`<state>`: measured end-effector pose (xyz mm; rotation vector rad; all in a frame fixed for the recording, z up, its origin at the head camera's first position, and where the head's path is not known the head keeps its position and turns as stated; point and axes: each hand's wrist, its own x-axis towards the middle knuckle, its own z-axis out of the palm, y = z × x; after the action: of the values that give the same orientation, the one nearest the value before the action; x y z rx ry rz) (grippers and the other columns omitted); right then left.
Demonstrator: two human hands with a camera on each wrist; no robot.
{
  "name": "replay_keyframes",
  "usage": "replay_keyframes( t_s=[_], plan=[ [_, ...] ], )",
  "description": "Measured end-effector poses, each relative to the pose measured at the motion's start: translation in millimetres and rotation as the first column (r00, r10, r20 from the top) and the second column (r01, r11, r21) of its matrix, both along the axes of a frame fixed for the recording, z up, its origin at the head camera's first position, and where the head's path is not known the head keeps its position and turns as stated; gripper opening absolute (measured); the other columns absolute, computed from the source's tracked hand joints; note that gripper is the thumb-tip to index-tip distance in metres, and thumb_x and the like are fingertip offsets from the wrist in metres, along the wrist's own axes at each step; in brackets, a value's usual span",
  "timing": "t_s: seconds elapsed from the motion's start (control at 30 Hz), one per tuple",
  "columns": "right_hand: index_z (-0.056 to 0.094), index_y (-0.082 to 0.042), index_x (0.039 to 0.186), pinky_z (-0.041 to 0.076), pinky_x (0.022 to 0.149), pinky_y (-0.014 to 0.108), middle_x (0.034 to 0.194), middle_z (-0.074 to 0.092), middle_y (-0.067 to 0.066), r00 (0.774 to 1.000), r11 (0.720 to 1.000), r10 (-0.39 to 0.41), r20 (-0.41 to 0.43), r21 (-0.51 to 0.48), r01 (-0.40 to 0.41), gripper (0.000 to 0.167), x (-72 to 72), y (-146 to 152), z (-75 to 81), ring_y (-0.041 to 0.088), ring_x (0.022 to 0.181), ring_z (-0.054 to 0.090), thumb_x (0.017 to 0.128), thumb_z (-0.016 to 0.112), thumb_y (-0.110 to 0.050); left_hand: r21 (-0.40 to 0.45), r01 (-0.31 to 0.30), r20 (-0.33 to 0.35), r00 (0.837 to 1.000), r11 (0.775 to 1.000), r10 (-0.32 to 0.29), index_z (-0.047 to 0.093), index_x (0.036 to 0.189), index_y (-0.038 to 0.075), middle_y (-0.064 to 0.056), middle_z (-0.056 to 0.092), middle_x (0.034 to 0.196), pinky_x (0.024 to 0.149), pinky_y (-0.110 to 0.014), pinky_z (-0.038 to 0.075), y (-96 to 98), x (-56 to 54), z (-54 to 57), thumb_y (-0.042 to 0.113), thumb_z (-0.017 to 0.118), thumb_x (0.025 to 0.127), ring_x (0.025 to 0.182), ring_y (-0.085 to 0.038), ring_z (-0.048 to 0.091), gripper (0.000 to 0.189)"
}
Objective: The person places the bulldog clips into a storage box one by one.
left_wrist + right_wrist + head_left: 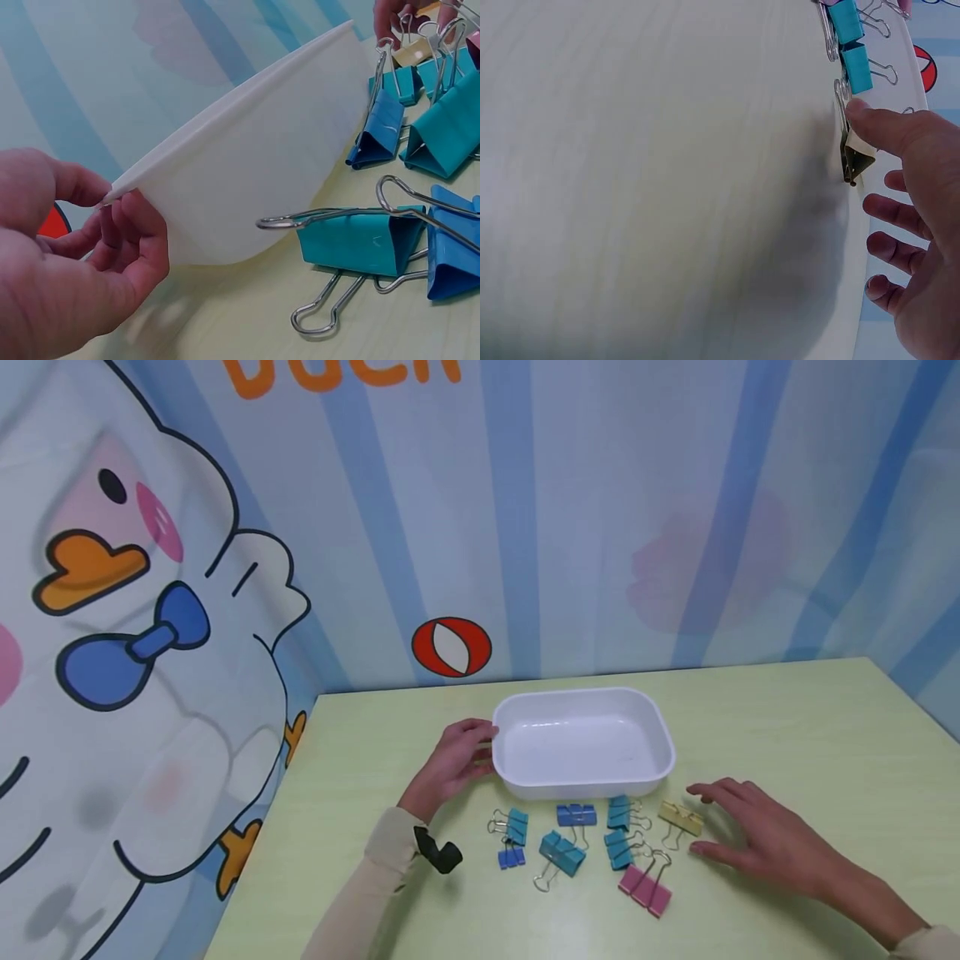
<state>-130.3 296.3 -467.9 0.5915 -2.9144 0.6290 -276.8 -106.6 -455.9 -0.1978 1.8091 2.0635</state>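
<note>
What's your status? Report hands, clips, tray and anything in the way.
Left hand pinching rim of white tray. Right hand beside yellow clip, contact unclear. Other binder clips in front of tray. No obstruction seen at yellow clip.

A white tray (585, 787) of smooth, glossy plastic, its inner floor catching light. Near it, binder clips (562, 853) with smooth, coloured metal bodies and shiny, bare-metal wire handles (313, 331). The pale table (810, 743) looks smooth, with a soft sheen. Far behind, a printed backdrop (570, 527) resembles matt, softly creased cloth. Near left, a matt cloth sleeve (367, 885).
</note>
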Motion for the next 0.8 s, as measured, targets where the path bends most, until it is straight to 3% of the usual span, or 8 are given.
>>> replay_keyframes(
  t_s=[0.2, 0.5, 0.8],
  plan=[
    [0.066, -0.013, 0.131, 0.059, 0.081, 0.044, 0.112, 0.063, -0.007, 0.999, 1.0, 0.02, -0.041, 0.024, -0.019, 0.058, -0.4, -1.3, -4.6, 0.017, 0.103, 0.06, 0.085, 0.085, -0.044, -0.004, 0.001, 0.003, 1.0, 1.0, -0.001, 0.057, 0.137, 0.004, -0.016, 0.061, 0.131, 0.086, -0.038, 0.06, -0.2, 0.2, 2.8, 0.019, 0.063, 0.104, 0.107, -0.03, 0.064, 0.037],
    [0.072, -0.016, 0.12, 0.058, 0.079, 0.04, 0.107, 0.065, -0.012, 0.992, 0.999, 0.046, -0.116, 0.02, -0.044, 0.037, -3.5, -4.4, -12.0, 0.014, 0.097, 0.06, 0.087, 0.085, -0.027, 0.0, 0.008, 0.002, 1.0, 1.0, -0.008, 0.056, 0.137, 0.003, -0.016, 0.062, 0.13, 0.081, -0.033, 0.059, -0.2, 0.5, 4.1, 0.019, 0.064, 0.103, 0.103, -0.028, 0.064, 0.039],
    [0.077, -0.016, 0.114, 0.059, 0.078, 0.043, 0.108, 0.07, -0.005, 0.994, 0.999, 0.012, -0.11, 0.033, -0.009, 0.031, -4.5, -8.1, -12.9, 0.018, 0.096, 0.062, 0.085, 0.086, -0.023, 0.006, 0.006, 0.004, 1.0, 1.0, -0.006, 0.057, 0.136, 0.003, -0.017, 0.062, 0.129, 0.077, -0.031, 0.058, 0.1, 0.3, 4.8, 0.017, 0.063, 0.103, 0.099, -0.027, 0.063, 0.036]
  ],
)
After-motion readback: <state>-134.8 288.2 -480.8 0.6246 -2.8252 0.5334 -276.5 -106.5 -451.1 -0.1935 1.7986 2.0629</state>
